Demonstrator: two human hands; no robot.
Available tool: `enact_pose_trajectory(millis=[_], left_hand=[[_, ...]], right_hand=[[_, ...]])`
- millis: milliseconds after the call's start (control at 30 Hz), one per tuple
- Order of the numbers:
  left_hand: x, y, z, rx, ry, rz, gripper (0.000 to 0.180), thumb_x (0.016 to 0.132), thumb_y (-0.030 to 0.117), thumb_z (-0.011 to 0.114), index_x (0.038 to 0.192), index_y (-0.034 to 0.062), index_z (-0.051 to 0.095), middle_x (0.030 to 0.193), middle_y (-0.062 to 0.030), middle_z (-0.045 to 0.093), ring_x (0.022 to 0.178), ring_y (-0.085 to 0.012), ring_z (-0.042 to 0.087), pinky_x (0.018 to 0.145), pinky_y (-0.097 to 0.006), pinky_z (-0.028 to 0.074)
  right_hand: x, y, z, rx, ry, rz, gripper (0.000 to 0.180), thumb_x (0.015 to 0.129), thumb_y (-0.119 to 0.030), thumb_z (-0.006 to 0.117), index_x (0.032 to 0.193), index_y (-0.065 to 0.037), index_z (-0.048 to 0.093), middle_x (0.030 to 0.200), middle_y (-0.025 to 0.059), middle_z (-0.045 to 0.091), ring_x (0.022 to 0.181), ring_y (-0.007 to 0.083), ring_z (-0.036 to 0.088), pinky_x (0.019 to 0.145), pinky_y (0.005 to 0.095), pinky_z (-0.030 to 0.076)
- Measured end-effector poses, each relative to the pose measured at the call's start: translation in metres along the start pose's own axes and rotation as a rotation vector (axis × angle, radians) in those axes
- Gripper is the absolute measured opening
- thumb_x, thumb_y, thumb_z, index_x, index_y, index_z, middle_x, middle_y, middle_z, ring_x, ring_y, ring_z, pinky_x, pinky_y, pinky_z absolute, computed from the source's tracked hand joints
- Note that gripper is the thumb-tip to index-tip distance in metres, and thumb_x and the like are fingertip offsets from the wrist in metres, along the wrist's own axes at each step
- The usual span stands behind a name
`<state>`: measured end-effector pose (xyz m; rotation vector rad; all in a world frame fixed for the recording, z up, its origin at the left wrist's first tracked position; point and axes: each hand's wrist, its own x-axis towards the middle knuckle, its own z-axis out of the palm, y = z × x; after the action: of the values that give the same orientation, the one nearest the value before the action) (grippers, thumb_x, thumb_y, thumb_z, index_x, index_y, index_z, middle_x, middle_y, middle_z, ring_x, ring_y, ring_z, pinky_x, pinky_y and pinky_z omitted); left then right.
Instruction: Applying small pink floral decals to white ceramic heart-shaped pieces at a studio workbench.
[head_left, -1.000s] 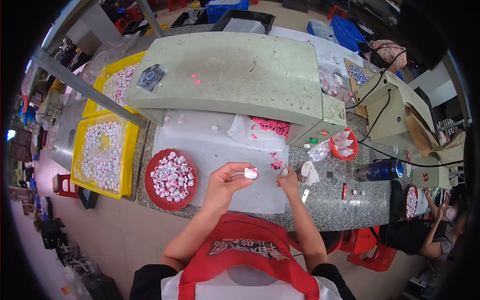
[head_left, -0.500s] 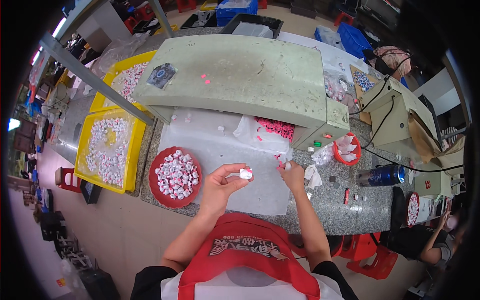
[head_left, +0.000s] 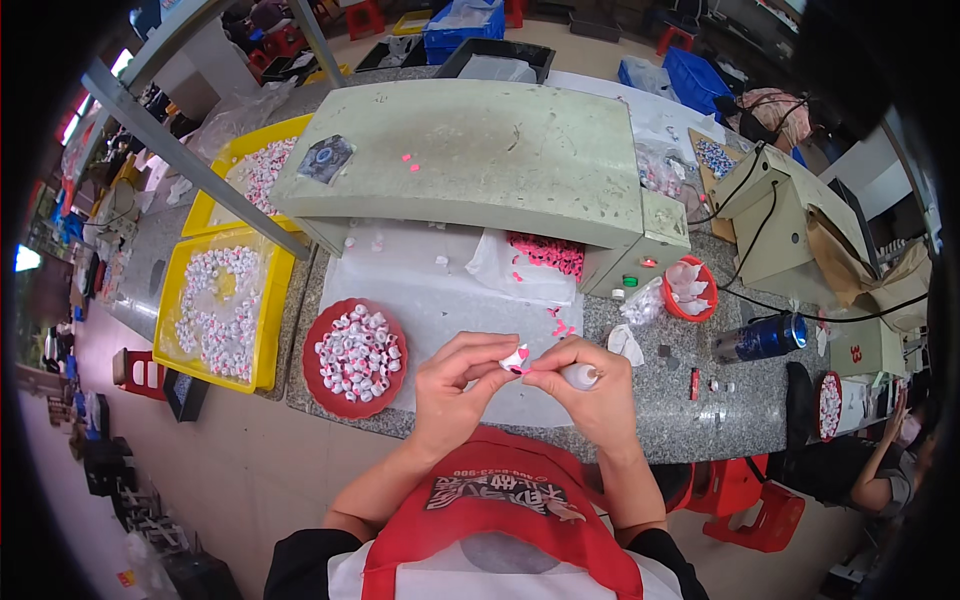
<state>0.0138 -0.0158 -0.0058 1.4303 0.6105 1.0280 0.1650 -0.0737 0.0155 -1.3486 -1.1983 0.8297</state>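
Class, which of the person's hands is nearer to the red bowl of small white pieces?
Left. The left hand is just right of the red bowl; the right hand lies farther right, beyond it.

Red bowl (head_left: 318, 385), yellow trays (head_left: 272, 305), pale green machine (head_left: 480, 160)

From my feed, both hands meet over the table (head_left: 690, 440): left hand (head_left: 455, 385) and right hand (head_left: 590, 385) pinch a small white-pink piece (head_left: 516, 359), with the red dish (head_left: 330, 395) of similar pieces just left.

Both hands, the left hand (head_left: 455, 385) and right hand (head_left: 590, 390), meet fingertip to fingertip, forearms bent inward from below.
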Motion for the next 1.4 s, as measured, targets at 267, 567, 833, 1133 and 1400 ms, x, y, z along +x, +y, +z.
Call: enact_pose_trajectory(millis=[267,567,833,1133,1400], left_hand=[[-0.001,0.014,-0.001,-0.13,-0.059,-0.137,0.028,0.07,-0.015,0.056,0.097,-0.0062,0.057,0.107,-0.02,0.052,0.095,-0.0222,0.056,0.081,-0.028,0.05],[-0.005,0.009,0.003,-0.104,-0.018,-0.076,0.025,0.076,-0.01,0.055,0.101,-0.0049,0.056,0.105,-0.0164,0.055,0.092,-0.0201,0.057,0.079,-0.027,0.049],[-0.004,0.0,0.007,-0.034,0.03,0.014,0.024,0.077,-0.01,0.053,0.099,-0.0031,0.058,0.103,-0.0161,0.055,0.092,-0.0196,0.057,0.077,-0.026,0.049],[0.007,-0.017,0.006,-0.226,0.091,-0.235,0.021,0.08,-0.006,0.053,0.101,-0.0046,0.057,0.097,-0.0141,0.059,0.09,-0.016,0.058,0.074,-0.025,0.049],[0.012,-0.018,-0.011,-0.502,0.049,-0.494,0.027,0.079,0.0,0.056,0.105,-0.0033,0.052,0.087,-0.0121,0.061,0.08,-0.0149,0.06,0.069,-0.023,0.05]], right_hand=[[-0.006,0.0,0.007,0.07,0.099,0.168,0.013,0.065,0.002,0.071,0.072,0.0,0.06,0.07,0.0044,0.059,0.062,0.0088,0.053,0.055,0.0205,0.042],[-0.006,0.005,0.01,0.028,0.094,-0.098,0.018,0.066,0.003,0.068,0.083,-0.001,0.064,0.07,0.0053,0.059,0.059,0.0086,0.054,0.052,0.0209,0.042],[0.0,0.006,0.008,0.017,0.068,-0.054,0.018,0.062,0.008,0.067,0.078,0.001,0.063,0.069,0.006,0.059,0.061,0.0102,0.054,0.054,0.0211,0.042],[0.011,0.03,0.01,0.045,0.063,0.074,0.015,0.063,0.006,0.068,0.076,0.001,0.064,0.073,0.0066,0.059,0.064,0.0105,0.054,0.057,0.0214,0.042],[0.013,0.033,0.015,0.019,0.072,-0.217,0.021,0.066,0.003,0.068,0.085,-0.002,0.062,0.085,0.0073,0.06,0.063,0.0108,0.057,0.056,0.0215,0.044]])
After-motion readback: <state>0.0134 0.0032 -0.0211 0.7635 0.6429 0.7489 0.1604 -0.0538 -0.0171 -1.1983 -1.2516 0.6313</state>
